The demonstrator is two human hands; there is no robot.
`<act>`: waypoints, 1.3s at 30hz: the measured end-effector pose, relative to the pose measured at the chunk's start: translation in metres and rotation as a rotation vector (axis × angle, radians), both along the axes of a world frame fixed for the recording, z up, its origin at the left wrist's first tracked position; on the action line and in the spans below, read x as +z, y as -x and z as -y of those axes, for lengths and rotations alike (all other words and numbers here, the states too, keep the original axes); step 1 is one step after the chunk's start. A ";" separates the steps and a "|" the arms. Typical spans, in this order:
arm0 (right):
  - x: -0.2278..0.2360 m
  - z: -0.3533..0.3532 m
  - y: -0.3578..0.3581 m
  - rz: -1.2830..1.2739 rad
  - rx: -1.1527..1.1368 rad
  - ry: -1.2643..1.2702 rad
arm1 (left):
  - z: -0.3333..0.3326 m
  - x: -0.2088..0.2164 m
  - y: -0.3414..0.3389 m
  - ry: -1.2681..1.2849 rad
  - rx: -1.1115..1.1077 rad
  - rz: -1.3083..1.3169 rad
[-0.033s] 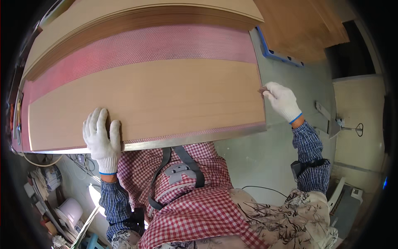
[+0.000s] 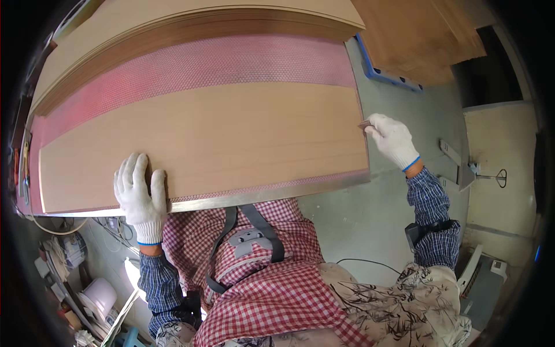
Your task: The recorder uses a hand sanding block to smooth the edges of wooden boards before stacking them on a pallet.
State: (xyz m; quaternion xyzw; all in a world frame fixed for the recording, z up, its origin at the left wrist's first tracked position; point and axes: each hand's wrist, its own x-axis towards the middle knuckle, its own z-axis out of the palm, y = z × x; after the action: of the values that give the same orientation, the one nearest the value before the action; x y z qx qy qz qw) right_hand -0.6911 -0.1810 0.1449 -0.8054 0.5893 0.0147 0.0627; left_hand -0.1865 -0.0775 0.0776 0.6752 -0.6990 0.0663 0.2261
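Floor (image 2: 341, 222) opens beside board (image 2: 231, 133); right hand (image 2: 393, 139) pinches scrap (image 2: 363, 124) at edge; left hand (image 2: 140, 194) outspread.

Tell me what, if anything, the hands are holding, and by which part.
The right hand pinches a small brown piece by the end nearer the palm, leaving the other end exposed. The left hand lies on the board, apparently gripping nothing.

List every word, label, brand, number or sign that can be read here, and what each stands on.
There are none that can be read.
Tan board under the left hand: no lettering visible.
Checked apron: a grey patch, no readable words.
Small brown piece in the right hand: too small to tell.
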 end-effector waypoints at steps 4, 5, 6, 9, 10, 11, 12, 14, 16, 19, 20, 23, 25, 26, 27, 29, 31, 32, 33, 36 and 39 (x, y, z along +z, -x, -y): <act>-0.011 -0.002 0.013 -0.070 0.080 0.028 | 0.000 0.000 0.002 -0.001 -0.005 0.003; -0.013 -0.002 0.015 -0.106 0.112 0.046 | 0.000 0.000 0.002 -0.001 -0.007 0.006; -0.013 -0.002 0.016 -0.103 0.111 0.046 | 0.000 0.000 0.002 -0.006 -0.004 0.007; -0.013 -0.001 0.015 -0.164 0.109 0.056 | -0.001 -0.001 0.002 -0.013 0.003 0.013; -0.012 0.000 0.014 -0.170 0.145 0.066 | -0.001 -0.002 0.001 -0.017 0.007 0.015; -0.012 0.001 0.015 -0.177 0.180 0.075 | -0.001 -0.002 0.001 -0.016 0.006 0.017; -0.012 0.002 0.015 -0.176 0.179 0.075 | -0.001 -0.002 0.001 -0.019 0.007 0.015; -0.012 0.004 0.015 -0.163 0.207 0.070 | -0.001 -0.002 0.002 -0.022 0.009 0.013; -0.013 0.005 0.017 -0.155 0.218 0.067 | 0.000 -0.002 0.004 0.002 0.024 0.000; -0.014 0.009 0.015 -0.137 0.245 0.048 | -0.001 0.000 0.004 0.001 0.021 -0.003; -0.013 0.010 0.010 -0.127 0.256 0.032 | -0.001 0.001 0.003 0.001 0.025 -0.002; -0.010 0.013 -0.012 -0.122 0.284 -0.021 | -0.001 0.002 0.002 -0.013 0.013 -0.016; -0.009 0.014 -0.021 -0.135 0.289 -0.038 | -0.001 -0.001 0.003 0.005 -0.001 -0.019; -0.009 0.016 -0.026 -0.147 0.295 -0.057 | 0.000 -0.001 0.003 0.016 -0.005 -0.031; -0.008 0.017 -0.032 -0.143 0.305 -0.055 | -0.001 0.001 0.003 0.016 0.004 -0.026; -0.006 0.016 -0.047 -0.167 0.346 -0.068 | -0.002 0.003 0.003 0.024 -0.001 -0.026; -0.008 0.017 -0.065 -0.139 0.382 -0.057 | -0.002 0.003 0.004 0.022 0.014 -0.022; -0.011 0.019 -0.075 -0.109 0.418 -0.048 | -0.003 0.003 0.003 0.034 0.022 -0.028; -0.010 0.020 -0.085 -0.104 0.434 -0.047 | -0.003 0.004 0.003 0.045 0.032 -0.032; -0.006 0.021 -0.123 -0.086 0.487 -0.060 | -0.001 0.004 0.005 0.065 0.028 -0.063; -0.008 0.022 -0.167 -0.075 0.542 -0.043 | -0.001 0.002 0.007 0.069 0.057 -0.075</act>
State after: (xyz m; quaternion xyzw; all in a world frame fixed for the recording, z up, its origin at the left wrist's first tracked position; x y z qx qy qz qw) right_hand -0.5239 -0.2033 0.1371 -0.9310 0.3538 0.0733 0.0519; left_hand -0.1933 -0.0760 0.0796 0.6885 -0.6679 0.0714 0.2735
